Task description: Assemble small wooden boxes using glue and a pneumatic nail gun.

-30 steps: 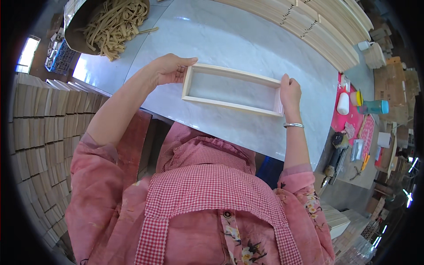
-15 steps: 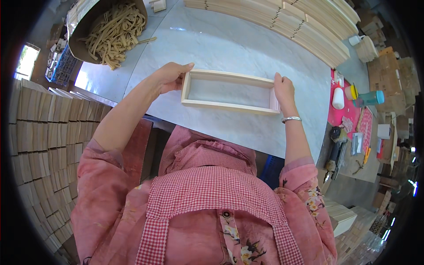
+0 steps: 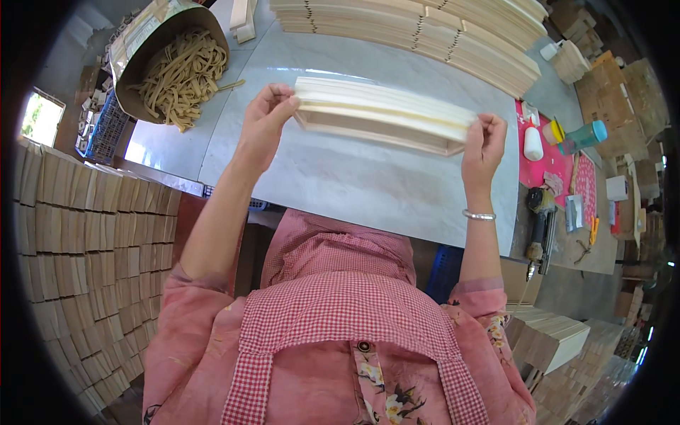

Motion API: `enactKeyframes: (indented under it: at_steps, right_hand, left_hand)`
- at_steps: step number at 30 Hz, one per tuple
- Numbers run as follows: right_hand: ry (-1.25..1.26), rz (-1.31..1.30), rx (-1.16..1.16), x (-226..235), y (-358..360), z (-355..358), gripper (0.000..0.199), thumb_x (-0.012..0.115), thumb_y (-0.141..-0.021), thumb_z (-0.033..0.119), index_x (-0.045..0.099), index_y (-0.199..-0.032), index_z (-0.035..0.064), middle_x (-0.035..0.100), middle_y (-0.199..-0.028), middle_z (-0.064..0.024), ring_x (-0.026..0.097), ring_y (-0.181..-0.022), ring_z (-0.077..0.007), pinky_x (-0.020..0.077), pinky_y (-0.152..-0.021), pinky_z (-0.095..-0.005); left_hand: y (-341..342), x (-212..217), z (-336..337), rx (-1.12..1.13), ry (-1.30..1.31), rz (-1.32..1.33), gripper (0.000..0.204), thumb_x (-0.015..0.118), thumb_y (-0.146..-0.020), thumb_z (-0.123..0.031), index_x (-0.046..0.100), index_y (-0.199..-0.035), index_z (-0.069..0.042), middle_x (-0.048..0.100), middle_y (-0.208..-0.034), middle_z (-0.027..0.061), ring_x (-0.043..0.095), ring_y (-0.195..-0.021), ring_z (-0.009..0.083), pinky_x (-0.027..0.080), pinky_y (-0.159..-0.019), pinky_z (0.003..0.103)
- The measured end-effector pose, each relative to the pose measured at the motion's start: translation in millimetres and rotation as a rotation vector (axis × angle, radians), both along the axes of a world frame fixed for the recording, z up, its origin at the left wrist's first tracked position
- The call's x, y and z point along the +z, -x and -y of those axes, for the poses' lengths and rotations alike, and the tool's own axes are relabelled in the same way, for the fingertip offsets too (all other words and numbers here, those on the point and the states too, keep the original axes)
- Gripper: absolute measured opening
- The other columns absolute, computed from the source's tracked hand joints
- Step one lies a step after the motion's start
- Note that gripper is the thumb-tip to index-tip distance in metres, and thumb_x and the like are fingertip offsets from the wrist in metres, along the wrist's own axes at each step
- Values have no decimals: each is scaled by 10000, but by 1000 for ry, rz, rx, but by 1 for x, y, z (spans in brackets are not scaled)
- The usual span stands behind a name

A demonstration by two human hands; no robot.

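A long, shallow rectangular frame of pale wood (image 3: 382,97) is held up over the table between my two hands. It is tilted, so one long side faces up, and its edges are slightly blurred. My left hand (image 3: 268,117) pinches its left end between thumb and fingers. At the right end, my right hand (image 3: 486,142) grips the corner, with a metal bracelet on the wrist. A thin tan line runs along the long side; whether it is a band or part of the wood I cannot tell.
A marbled pale tabletop (image 3: 333,191) lies below. Stacked wooden slats (image 3: 397,35) line its far side. At the far left stands an open sack (image 3: 127,92) of tan bands (image 3: 180,78). A white bottle (image 3: 533,144) and a power tool (image 3: 540,227) are on the right. Wooden blocks (image 3: 85,262) rise at left.
Both hands have lifted the wooden frame away from me and tipped it, so its long side shows where its opening showed before. My grip has shifted to the upper corners.
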State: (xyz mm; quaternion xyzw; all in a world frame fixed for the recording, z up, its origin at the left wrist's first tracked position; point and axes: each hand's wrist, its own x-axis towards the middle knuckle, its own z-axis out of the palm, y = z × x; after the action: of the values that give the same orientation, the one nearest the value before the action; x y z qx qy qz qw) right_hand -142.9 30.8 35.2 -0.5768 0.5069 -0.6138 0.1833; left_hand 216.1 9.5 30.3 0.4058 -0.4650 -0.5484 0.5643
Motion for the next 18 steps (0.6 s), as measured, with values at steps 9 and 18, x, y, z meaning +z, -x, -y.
enactKeyframes:
  at_steps: [9,18]
  right_hand:
    - [-234,-281,108,-72,18,-96,172,584,-834,4,542,-997,39,555,-902,-55,501,-827,-186,448,-833,-293]
    - [-334,-310,-101,-56,99,-79,119,657,-900,90,627,-996,27,643,-904,-48,563,-823,-166,473,-825,-298]
  left_hand:
    - [0,-68,-91,94,-105,164,242,620,-883,43,566,-1094,-61,583,-1084,46,533,-975,126,428,-926,257]
    - [4,-57,-81,56,-275,219,115,639,-939,-120,629,-1028,-47,622,-957,24,550,-883,115,425,-819,224]
